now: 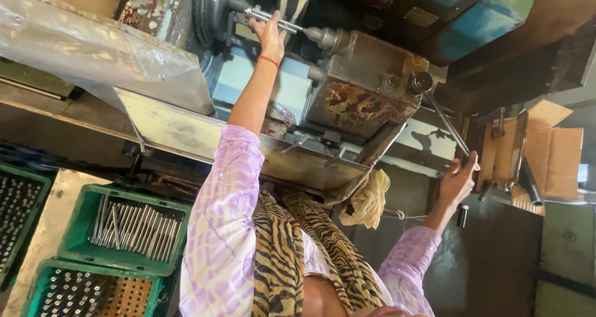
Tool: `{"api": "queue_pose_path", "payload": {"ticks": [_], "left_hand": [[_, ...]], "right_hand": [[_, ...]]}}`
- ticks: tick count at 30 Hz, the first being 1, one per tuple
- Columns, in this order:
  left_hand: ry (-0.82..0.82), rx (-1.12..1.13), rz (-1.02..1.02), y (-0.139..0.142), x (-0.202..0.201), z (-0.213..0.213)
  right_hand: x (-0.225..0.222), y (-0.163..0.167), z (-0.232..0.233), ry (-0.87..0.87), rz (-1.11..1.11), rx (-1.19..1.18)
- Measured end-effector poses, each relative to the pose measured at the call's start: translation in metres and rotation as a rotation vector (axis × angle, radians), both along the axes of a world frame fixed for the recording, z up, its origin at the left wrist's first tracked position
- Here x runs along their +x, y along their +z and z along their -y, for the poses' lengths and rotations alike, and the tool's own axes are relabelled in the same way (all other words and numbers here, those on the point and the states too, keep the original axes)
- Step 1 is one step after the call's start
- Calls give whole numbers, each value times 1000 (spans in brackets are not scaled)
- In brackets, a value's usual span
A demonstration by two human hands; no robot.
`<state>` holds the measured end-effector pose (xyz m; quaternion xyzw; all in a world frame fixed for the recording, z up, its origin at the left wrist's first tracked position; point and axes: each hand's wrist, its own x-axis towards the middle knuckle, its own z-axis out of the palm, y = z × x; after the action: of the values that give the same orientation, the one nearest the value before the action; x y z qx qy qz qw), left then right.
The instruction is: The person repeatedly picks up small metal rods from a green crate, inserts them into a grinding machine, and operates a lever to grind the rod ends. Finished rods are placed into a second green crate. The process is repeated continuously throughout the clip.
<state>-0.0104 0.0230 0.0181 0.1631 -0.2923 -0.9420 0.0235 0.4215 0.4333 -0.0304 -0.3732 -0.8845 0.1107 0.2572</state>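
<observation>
The left hand (270, 35) rests on a rod (273, 19) in the machine (360, 93); the right hand (458, 180) grips a lever (447, 128) beside it. Crates (127, 230) of rods lie below-left of the left hand.

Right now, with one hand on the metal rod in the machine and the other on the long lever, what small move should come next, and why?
Probably pull the lever: the right hand already grips its end, and the left hand steadies the metal rod in the machine.

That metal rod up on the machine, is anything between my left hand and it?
Nothing visible: the left hand is already on the metal rod, fingers around it. The right hand likewise grips the long lever with nothing between.
</observation>
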Motion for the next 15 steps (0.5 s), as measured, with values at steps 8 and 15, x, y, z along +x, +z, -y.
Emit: {"api": "queue_pose_path", "payload": {"ticks": [8, 15], "left_hand": [[173, -93, -121, 42, 22, 2], [-193, -240, -475, 63, 197, 103]], "right_hand": [[94, -77, 147, -81, -314, -531], [210, -107, 292, -31, -154, -953]]}}
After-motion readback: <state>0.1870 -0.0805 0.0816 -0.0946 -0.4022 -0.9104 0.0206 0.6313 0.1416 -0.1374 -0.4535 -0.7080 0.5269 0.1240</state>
